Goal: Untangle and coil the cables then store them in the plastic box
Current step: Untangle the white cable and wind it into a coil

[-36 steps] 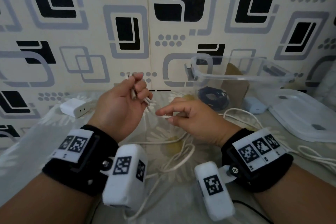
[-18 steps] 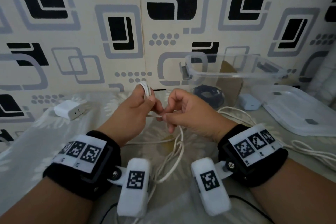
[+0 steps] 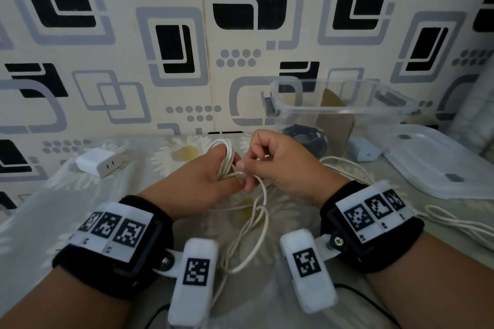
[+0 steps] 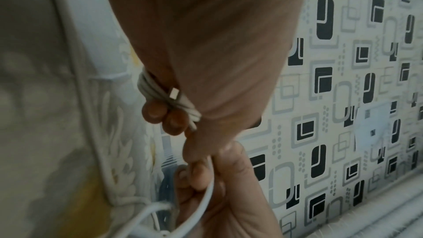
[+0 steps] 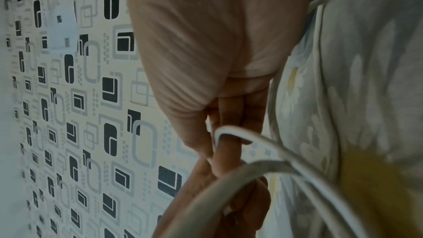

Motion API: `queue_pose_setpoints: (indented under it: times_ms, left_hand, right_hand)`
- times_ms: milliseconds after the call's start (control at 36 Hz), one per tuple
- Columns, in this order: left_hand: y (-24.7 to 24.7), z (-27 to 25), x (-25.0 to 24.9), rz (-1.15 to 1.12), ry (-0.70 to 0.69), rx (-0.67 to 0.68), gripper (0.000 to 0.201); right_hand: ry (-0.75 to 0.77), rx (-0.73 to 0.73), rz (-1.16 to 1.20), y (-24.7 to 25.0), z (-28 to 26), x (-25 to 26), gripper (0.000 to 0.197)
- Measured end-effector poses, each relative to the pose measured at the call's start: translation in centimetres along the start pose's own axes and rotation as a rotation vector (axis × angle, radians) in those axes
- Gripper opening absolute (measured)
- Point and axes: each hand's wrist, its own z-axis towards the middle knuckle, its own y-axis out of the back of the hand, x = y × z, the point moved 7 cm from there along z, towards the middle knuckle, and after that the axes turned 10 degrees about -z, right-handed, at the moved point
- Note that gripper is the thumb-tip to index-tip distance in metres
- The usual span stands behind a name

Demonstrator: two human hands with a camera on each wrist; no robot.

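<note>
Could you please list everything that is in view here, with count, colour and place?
white cable: one, white, partly wound round the left hand's fingers, the rest trailing over the cloth.
dark coiled cable: one, dark, inside the plastic box.
plastic box: one, clear, open, by the wall on the right.
box lid: one, clear, flat on the cloth right of the box.
white charger: one, white, on the cloth at left.
pale blue adapter: one, between box and lid.
floral cloth: one, grey with daisies, covering the surface.
left hand: grips the wound loops.
right hand: pinches the white cable beside the loops.
</note>
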Motion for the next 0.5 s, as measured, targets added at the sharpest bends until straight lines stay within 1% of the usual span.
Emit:
queue_pose_setpoints:
  times_ms: [83, 139, 250, 333, 389, 444, 500]
  left_hand:
    - [0.4, 0.0, -0.5, 0.047, -0.072, -0.068, 0.014]
    - [0.9, 0.1, -0.6, 0.061, -0.097, -0.108, 0.012]
    - [2.4, 0.0, -0.3, 0.019, -0.089, -0.249, 0.012]
    - [3.5, -0.1, -0.1, -0.007, -0.067, -0.355, 0.015]
    - [4.2, -0.3, -0.1, -0.007, -0.065, -0.421, 0.021]
    - [5.0, -0.4, -0.1, -0.036, -0.069, -0.496, 0.029]
    - [6.1, -0.8, 0.4, -0.146, -0.036, -0.603, 0.032]
  right_hand:
    - [-0.041, -0.009, -0.035, 0.3, 0.1, -0.3, 0.02]
    - [-0.062, 0.0, -0.042, 0.4, 0.0, -0.3, 0.015]
    - [-0.08, 0.094, -0.145, 0.0, -0.2, -0.4, 0.029]
    - [-0.033, 0.127, -0.248, 0.0, -0.1, -0.2, 0.024]
    - [-0.012, 0.103, -0.299, 0.4, 0.0, 0.1, 0.02]
    - [0.006, 0.05, -0.307, 1.1, -0.1, 0.5, 0.02]
    - [0.007, -0.05, -0.293, 2.1, -0.1, 0.8, 0.019]
